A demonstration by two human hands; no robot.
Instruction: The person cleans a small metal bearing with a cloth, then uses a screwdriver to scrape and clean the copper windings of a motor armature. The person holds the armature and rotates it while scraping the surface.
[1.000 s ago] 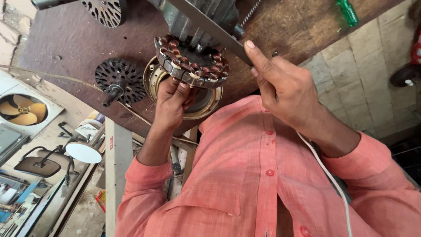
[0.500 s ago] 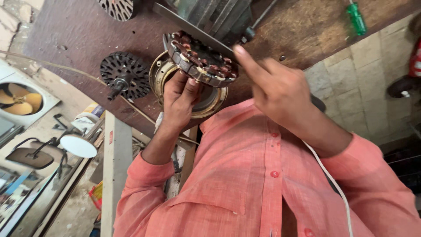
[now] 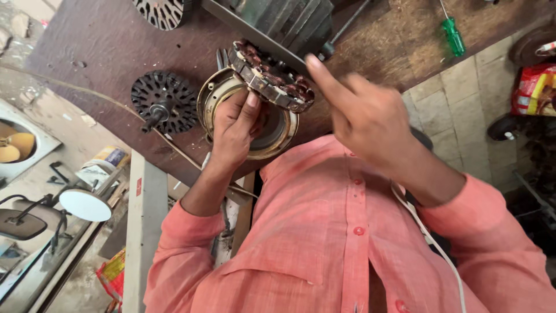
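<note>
My left hand (image 3: 234, 130) grips a round motor stator (image 3: 271, 76) with copper windings and holds it tilted above a brass-coloured round housing (image 3: 284, 139) on the dark wooden bench (image 3: 104, 52). My right hand (image 3: 365, 113) holds nothing. Its index finger is stretched out and its tip touches the stator's right edge; the other fingers are loosely curled. Both arms wear salmon-pink sleeves.
A black slotted rotor with a shaft (image 3: 165, 103) lies left of the housing, with another black slotted disc (image 3: 162, 11) at the top edge. A grey-green metal machine (image 3: 289, 20) stands behind the stator. A green screwdriver (image 3: 453, 36) lies at right. Round mirrors (image 3: 85, 204) sit lower left.
My right hand's index finger has come down onto the stator's right edge. The left hand keeps its grip on the stator, which has tilted a little more.
</note>
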